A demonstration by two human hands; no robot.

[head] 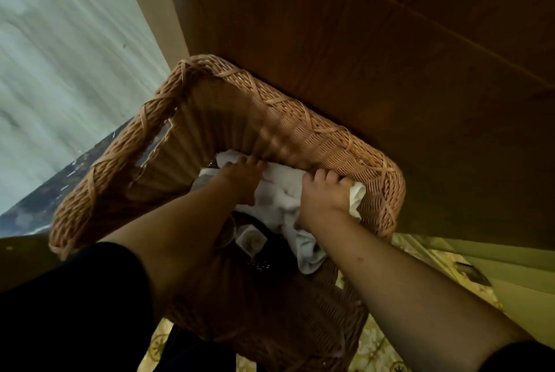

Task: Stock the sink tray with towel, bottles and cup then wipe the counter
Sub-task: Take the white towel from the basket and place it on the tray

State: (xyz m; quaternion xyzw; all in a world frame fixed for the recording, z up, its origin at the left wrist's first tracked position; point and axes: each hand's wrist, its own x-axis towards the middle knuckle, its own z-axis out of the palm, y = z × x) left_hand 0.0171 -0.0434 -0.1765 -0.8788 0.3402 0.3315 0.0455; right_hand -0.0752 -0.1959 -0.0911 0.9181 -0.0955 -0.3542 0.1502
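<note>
Both hands are down inside a deep wicker basket [300, 128], gripping a crumpled white towel [282, 200] that lies against the basket's far wall. The left hand [243, 179] has its fingers curled into the cloth at the towel's far-left end; the right hand [322, 191] clutches the bunched fabric near the far-right corner, where a fold of towel drapes up against the rim. The hands sit apart, one at each end, so the towel's long axis runs left to right between them, with a loose tail hanging toward the person below the right wrist.

Neither hand is clearly nearer; the cloth is held at both ends. Beneath the towel the basket is dark: a pale wrapped item [250, 241] and what may be a cup's rim by the left forearm show, too dim to name surely.

A wooden cabinet panel [390, 41] stands just behind the basket's far rim, so, as I judge it, the free way out is up and toward the person. No sink tray or counter shows here; a pale wall [60, 71] lies to the left.
</note>
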